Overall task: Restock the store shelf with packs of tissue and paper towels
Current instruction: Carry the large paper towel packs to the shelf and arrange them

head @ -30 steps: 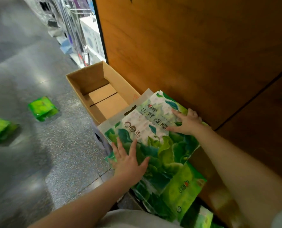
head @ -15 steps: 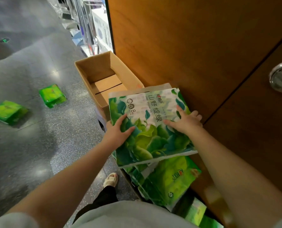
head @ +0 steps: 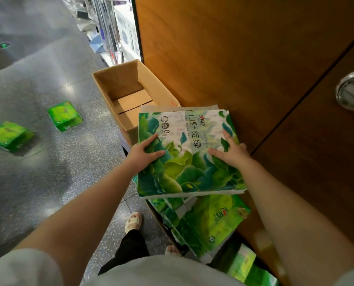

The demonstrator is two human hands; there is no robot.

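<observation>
A big green leaf-print tissue pack [head: 184, 162] lies flat between my hands, lifted above more green packs [head: 209, 221] stacked below it. My left hand [head: 144, 152] grips its left edge, thumb and a finger on top. Over on the right edge, my right hand [head: 230, 150] holds the pack with spread fingers on top and the others curled round the side. The pack sits close against a wooden panel [head: 213, 48]. The store shelf [head: 118, 32] shows only at the far top, blurred.
An open cardboard box [head: 101, 83] with nothing in it stands on the floor just beyond the pack. Two small green packs [head: 64, 115] [head: 9, 135] lie on the grey floor at left. A metal handle [head: 353, 89] sticks out of the panel at right. My feet [head: 133, 221] are below.
The pack has come up off the pile and turned level and square to me. My left hand moved from its top face to its left edge.
</observation>
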